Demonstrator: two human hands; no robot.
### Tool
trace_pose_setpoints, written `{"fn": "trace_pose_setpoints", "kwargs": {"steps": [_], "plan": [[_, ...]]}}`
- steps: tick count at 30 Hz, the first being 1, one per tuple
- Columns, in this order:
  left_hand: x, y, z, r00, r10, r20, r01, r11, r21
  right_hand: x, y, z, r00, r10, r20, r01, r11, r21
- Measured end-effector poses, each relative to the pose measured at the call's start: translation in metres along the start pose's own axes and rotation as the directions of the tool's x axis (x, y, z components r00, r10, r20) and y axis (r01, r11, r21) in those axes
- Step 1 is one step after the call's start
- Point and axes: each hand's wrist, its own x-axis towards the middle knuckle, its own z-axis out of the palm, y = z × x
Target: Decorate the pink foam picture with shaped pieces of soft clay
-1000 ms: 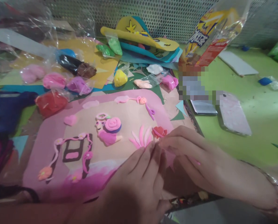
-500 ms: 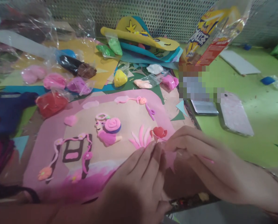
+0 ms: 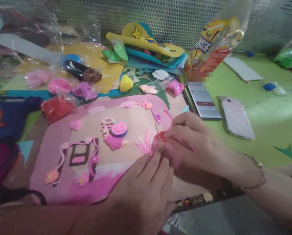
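A red clay flower (image 3: pixel 162 135) sits at the right side of a pink paper picture (image 3: pixel 50 143), partly covered by fingers. My right hand (image 3: pixel 197 140) pinches it from the right with thumb and fingertips. From below, my left hand (image 3: pixel 146 179) has its fingers pressed together, their tips against the flower's lower part. A thin pink pointed piece (image 3: pixel 175 156) shows between the hands; what holds it is unclear. Pink clay petals (image 3: pixel 144 141) fan out just left of the flower. Further left on the picture are a clay snail (image 3: pixel 115 133) and a dark frame trimmed with clay flowers (image 3: pixel 96 143).
Bagged clay lumps, among them red (image 3: pixel 57 107) and yellow (image 3: pixel 125 83), lie behind the picture. A yellow paper hat (image 3: pixel 146 36) and a drink bottle (image 3: pixel 207 49) stand further back. Two phones, one lit (image 3: pixel 204 102) and one pale-cased (image 3: pixel 237 117), lie at the right.
My right hand has moved up and leftward over the red flower and now pinches it, covering more of it. My left hand stays nearly in place. The view has shifted slightly.
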Motion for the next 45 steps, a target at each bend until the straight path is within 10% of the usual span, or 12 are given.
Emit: {"fn": "trace_pose_setpoints", "kwargs": {"steps": [18, 31, 45], "plan": [[0.004, -0.002, -0.005, 0.998, 0.013, 0.056, -0.012, 1.000, -0.023, 0.004, 0.001, 0.019, 0.990, -0.074, 0.122, 0.099, 0.972, -0.213], [0.003, -0.005, -0.004, 0.997, 0.019, 0.071, -0.016, 0.999, -0.039, 0.004, 0.009, -0.008, 0.977, 0.162, -0.136, -0.165, 0.986, -0.007], [0.003, -0.005, -0.003, 0.996, -0.004, 0.089, 0.007, 0.999, -0.033, -0.005, 0.017, -0.010, 0.952, 0.205, 0.226, -0.218, 0.975, 0.032]]}}
